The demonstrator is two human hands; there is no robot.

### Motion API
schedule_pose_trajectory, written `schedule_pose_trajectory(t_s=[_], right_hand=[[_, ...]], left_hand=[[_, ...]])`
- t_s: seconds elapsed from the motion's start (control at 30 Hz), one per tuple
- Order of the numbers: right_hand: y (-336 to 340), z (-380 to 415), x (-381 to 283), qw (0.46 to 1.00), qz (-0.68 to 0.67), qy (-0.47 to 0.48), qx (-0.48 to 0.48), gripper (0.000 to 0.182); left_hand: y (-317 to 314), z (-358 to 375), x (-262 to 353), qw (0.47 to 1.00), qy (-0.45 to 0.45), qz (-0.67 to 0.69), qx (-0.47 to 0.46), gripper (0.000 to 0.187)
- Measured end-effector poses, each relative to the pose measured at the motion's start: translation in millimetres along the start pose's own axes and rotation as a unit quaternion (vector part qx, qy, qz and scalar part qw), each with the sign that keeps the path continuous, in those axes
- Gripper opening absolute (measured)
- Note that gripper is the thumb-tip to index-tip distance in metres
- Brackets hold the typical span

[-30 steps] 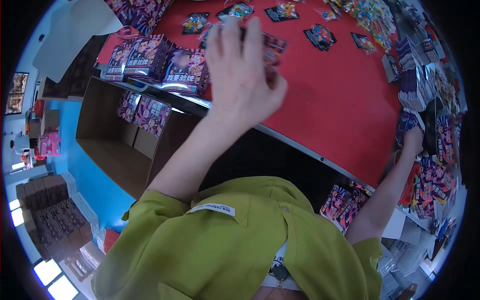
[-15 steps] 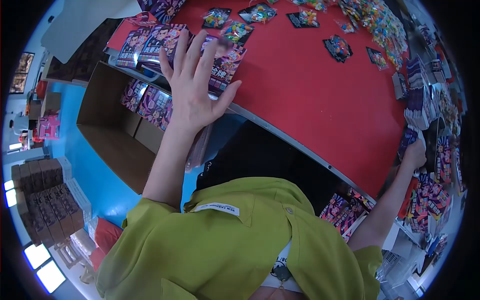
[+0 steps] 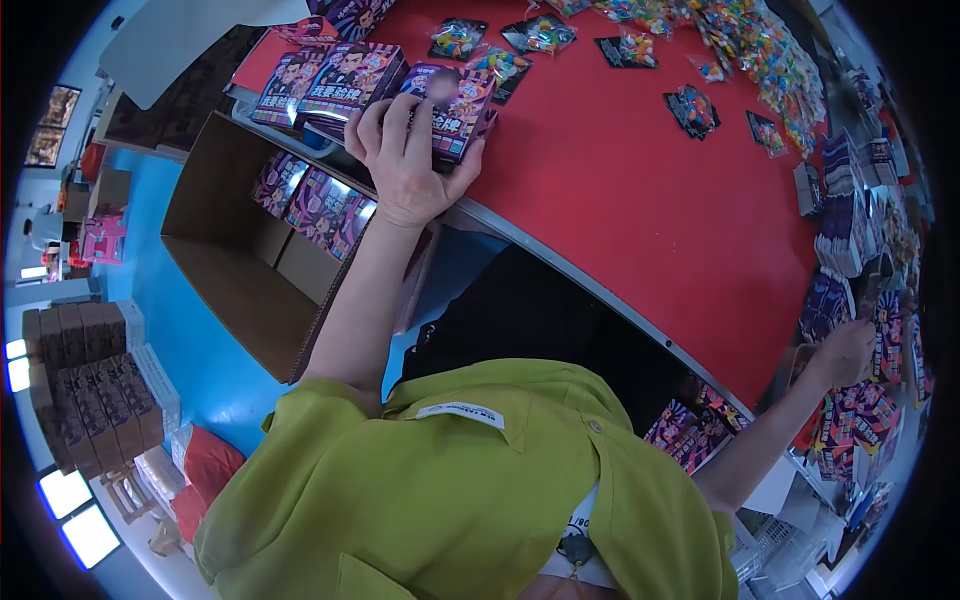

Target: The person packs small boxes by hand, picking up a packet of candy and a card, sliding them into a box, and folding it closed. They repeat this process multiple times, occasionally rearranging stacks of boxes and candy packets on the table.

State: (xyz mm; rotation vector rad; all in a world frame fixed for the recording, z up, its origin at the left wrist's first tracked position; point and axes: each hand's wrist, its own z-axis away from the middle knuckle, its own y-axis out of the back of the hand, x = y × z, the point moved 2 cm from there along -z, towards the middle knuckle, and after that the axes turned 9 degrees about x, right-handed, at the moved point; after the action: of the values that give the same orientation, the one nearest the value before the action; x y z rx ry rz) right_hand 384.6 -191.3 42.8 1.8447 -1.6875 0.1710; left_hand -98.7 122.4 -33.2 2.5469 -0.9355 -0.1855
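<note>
My left hand (image 3: 408,170) is closed around a purple printed box (image 3: 455,98) near the table's left edge, fingers on its front and thumb along its right side. Two similar boxes, a nearer one (image 3: 350,82) and a farther one (image 3: 290,85), stand close by on the left. At the far right, my right hand (image 3: 846,354) has its fingers drawn together beside colourful printed packaging (image 3: 888,335). What those fingers hold, if anything, is too small to make out. Dark purple printed pieces (image 3: 826,302) lie just above that hand.
An open cardboard carton (image 3: 225,280) with several printed boxes (image 3: 325,205) inside stands left of the red table (image 3: 610,190). Small candy packets (image 3: 690,110) lie on the table, with a large heap (image 3: 765,65) at the back right. Stacked cartons (image 3: 105,405) stand on the floor.
My left hand was spread above the box; its fingers have come down and closed on it. My right hand has moved slightly right and toward me, away from the dark purple pieces.
</note>
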Motion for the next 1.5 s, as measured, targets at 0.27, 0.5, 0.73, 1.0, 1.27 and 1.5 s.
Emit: schedule_pose_trajectory(t_s=[0.27,0.5,0.73,1.0,1.27,1.5], right_hand=[[121.4,5.7,-41.3,0.913,-0.373,-0.031,0.164,0.009],[222.4,37.6,-130.8,0.800,-0.595,0.039,0.065,0.014],[256.5,57.0,-143.1,0.648,-0.756,0.031,-0.094,0.031],[219.7,41.7,-150.8,0.620,-0.777,0.108,-0.011,0.041],[209.7,50.9,-144.1,0.641,-0.759,-0.103,-0.034,0.034],[192.3,91.4,-110.0,0.357,-0.928,-0.036,-0.100,0.054]], left_hand=[[-1.5,-5.4,0.1,0.999,-0.002,0.030,0.028,0.063],[15.4,-13.2,142.9,0.772,0.197,0.571,-0.199,0.094],[2.0,-22.8,188.9,0.316,0.454,0.757,-0.349,0.090],[4.0,-2.8,179.3,0.041,0.543,0.714,-0.440,0.047],[-12.1,-5.2,186.2,0.220,0.604,0.631,-0.435,0.040],[-13.1,8.9,200.4,0.178,0.673,0.516,-0.498,0.031]])
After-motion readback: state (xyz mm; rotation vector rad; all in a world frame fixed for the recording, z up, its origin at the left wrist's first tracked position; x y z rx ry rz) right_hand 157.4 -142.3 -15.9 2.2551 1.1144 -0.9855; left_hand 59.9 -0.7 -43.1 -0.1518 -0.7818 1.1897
